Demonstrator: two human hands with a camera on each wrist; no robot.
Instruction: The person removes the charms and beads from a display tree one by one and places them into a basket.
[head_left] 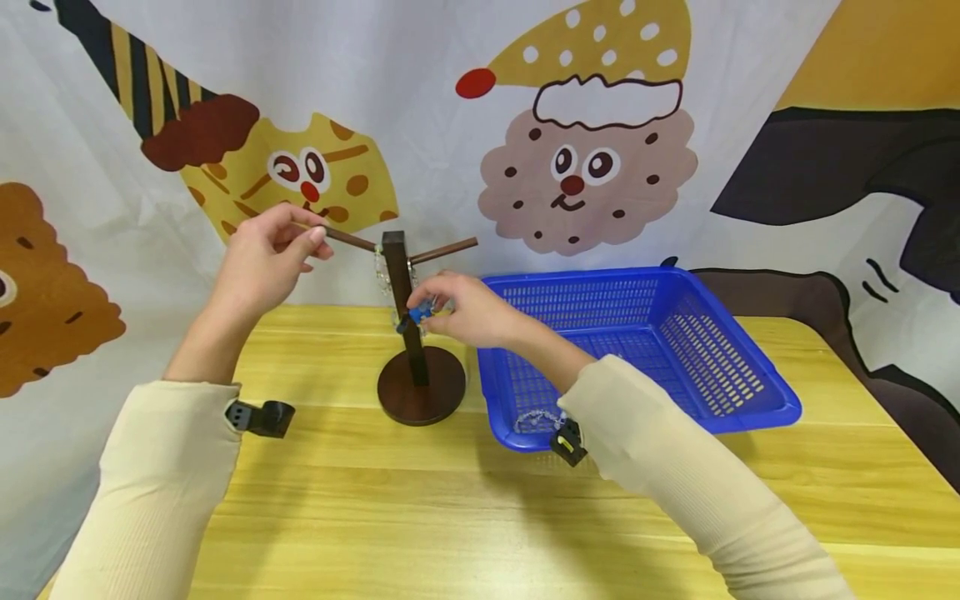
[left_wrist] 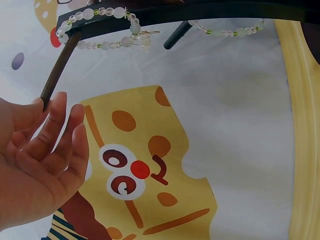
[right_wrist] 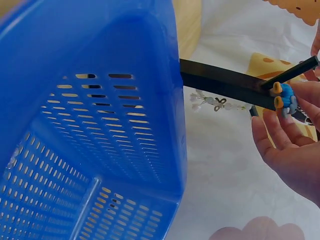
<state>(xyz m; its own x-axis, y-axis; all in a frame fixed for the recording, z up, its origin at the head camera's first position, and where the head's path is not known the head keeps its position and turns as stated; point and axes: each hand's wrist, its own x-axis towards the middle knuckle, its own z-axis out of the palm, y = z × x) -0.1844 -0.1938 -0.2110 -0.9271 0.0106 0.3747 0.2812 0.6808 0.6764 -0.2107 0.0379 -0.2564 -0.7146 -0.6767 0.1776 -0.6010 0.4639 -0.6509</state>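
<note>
A dark wooden stand [head_left: 415,354] with a round base, an upright post and side pegs stands on the table. My left hand [head_left: 262,262] pinches the tip of its left peg [head_left: 349,239] between thumb and forefinger; the left wrist view shows the other fingers loosely bent. My right hand [head_left: 472,310] holds a small blue figure with orange feet [right_wrist: 284,99], seemingly a keychain with a metal chain, in front of the post. A pale beaded bracelet [left_wrist: 92,14] hangs round a peg near the post, and a second beaded bracelet [left_wrist: 235,33] hangs lower on the stand.
To the right of the stand is a blue perforated plastic basket [head_left: 577,292], with a clear beaded bracelet [head_left: 534,417] in its near left corner. A white cloth with cartoon prints [head_left: 435,167] hangs behind the wooden table [head_left: 360,500].
</note>
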